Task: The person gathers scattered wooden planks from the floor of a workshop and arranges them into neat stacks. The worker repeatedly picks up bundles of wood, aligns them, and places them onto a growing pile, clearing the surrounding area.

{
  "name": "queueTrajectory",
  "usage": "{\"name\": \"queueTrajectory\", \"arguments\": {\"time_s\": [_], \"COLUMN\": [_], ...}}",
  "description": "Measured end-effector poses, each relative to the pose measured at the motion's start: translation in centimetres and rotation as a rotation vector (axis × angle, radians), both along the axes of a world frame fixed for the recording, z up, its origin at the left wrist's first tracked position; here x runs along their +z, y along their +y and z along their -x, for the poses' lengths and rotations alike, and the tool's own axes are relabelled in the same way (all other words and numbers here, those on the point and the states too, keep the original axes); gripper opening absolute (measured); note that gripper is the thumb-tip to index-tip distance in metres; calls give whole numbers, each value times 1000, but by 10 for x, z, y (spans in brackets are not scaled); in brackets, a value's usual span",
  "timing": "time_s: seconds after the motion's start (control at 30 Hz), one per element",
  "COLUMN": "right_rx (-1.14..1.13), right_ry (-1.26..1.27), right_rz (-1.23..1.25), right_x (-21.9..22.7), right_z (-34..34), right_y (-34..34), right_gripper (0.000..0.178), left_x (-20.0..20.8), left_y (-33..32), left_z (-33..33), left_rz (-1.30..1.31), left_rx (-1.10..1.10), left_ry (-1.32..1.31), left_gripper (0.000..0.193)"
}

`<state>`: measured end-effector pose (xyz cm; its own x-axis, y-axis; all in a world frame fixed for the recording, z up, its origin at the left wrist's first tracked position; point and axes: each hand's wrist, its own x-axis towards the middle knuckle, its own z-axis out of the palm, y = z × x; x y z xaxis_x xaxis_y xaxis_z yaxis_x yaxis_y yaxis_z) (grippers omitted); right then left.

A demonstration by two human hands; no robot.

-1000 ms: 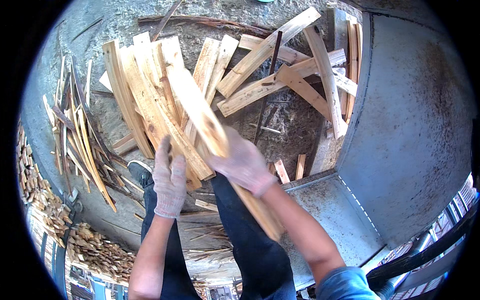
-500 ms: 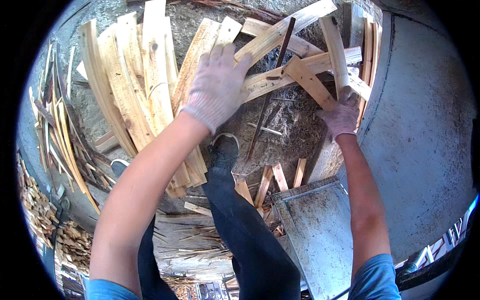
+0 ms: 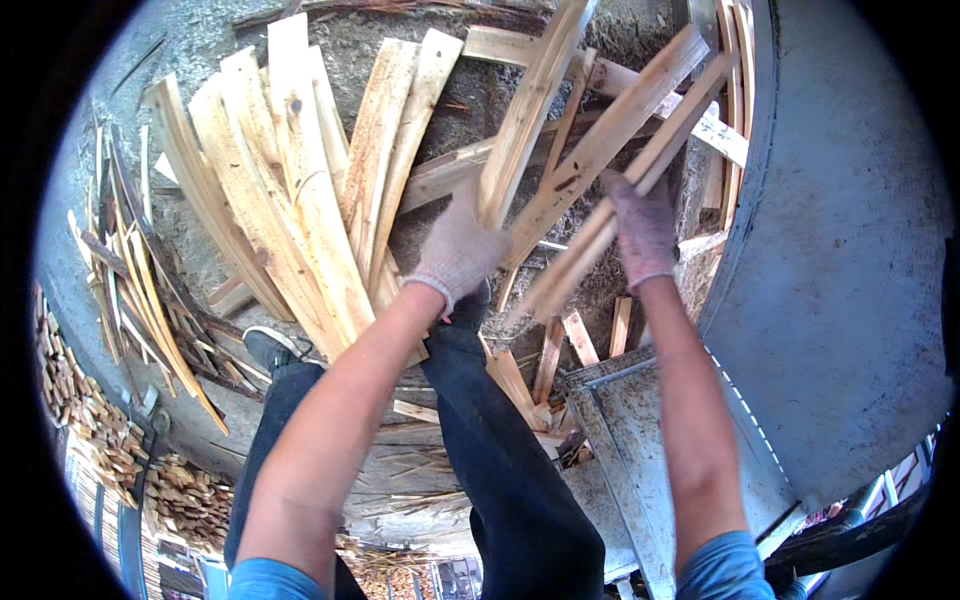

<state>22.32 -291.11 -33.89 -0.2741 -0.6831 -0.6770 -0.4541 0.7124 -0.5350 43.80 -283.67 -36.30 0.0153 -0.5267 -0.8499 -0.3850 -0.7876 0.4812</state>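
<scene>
My left hand (image 3: 462, 245), in a pale knitted glove, is closed on the lower end of a wooden board (image 3: 530, 115) that slants up and to the right. A second wooden board (image 3: 610, 140) crosses close beside it, its lower end near my left fingers. In a matching glove, my right hand (image 3: 645, 230) grips a narrower wooden board (image 3: 665, 150) held at a slant; its lower end is smeared by motion. Left of my hands, several pale boards (image 3: 310, 190) lie fanned in a pile, with two more boards (image 3: 395, 140) beside them.
A large grey metal panel (image 3: 840, 230) rises on the right, with a metal box (image 3: 650, 440) below it. Short wood pieces (image 3: 550, 360) stand by the box. Thin strips (image 3: 135, 260) lie far left, above stacked wood (image 3: 90, 420). My legs (image 3: 490, 430) are beneath my arms.
My left hand has gone from resting flat on boards to gripping one, slightly lower. My right hand has shifted left and now lifts a slanted board. The crossed boards have been rearranged.
</scene>
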Motion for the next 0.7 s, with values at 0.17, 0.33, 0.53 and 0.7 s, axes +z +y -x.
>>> {"name": "queueTrajectory", "arguments": {"time_s": [0.17, 0.33, 0.53, 0.7], "right_rx": [-329, -296, -142, 241], "right_ry": [-23, -126, -3, -30], "right_rz": [21, -14, -180, -378], "right_x": [-56, -51, 0, 70], "right_z": [-34, -23, -38, -130], "right_y": [32, 25, 58, 82], "right_gripper": [79, 67, 64, 53], "left_x": [6, 23, 77, 137], "left_y": [17, 9, 59, 120], "left_z": [0, -10, -17, -74], "left_rz": [-113, -115, -154, -171], "left_rx": [67, 1, 74, 223], "left_ry": [195, 325, 436, 406], "left_gripper": [85, 81, 78, 87]}}
